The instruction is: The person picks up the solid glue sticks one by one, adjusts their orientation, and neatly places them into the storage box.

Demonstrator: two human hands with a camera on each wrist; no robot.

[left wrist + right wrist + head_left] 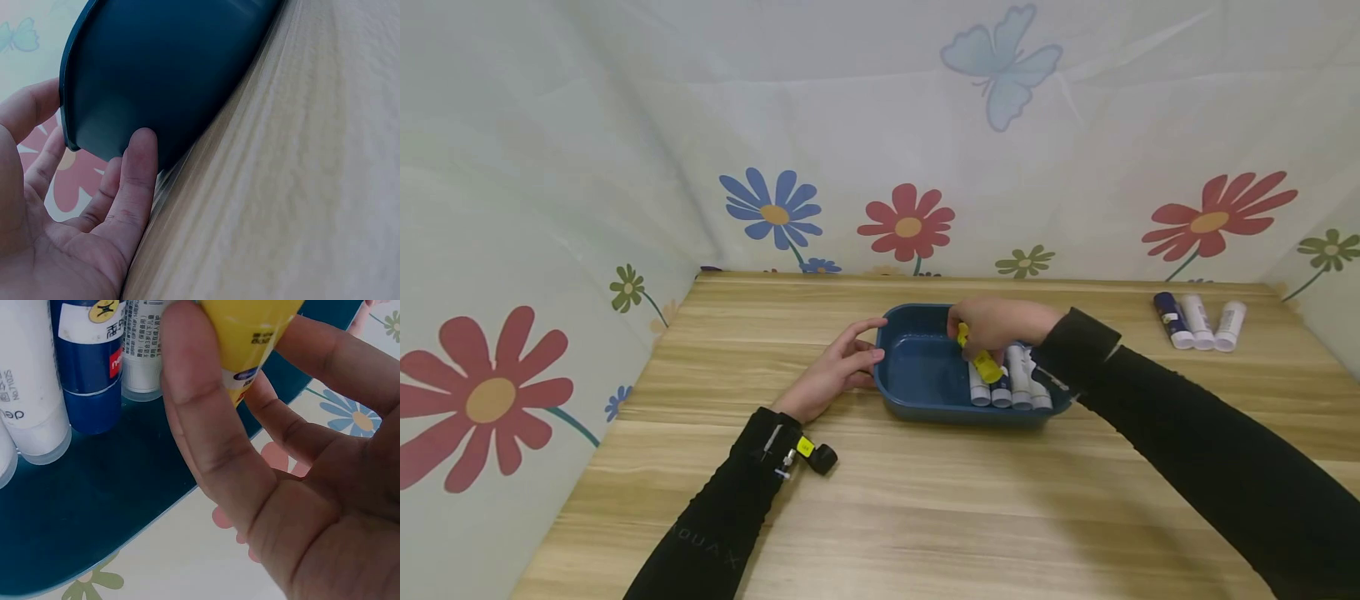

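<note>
Over bin [917, 371], yel. tube [987, 367], pinched in R hand [997, 323]

I log "7102S" on one white cylindrical plastic tube [37, 375], "3岁以下" on another white tube [142, 347], round yellow emblem [104, 310] on navy plastic tube [90, 365]

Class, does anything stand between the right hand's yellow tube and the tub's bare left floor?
Nothing visible does: in the head view, the white tube and dark-blue tube partly behind the yellow tube lie further right in the blue tub.
</note>
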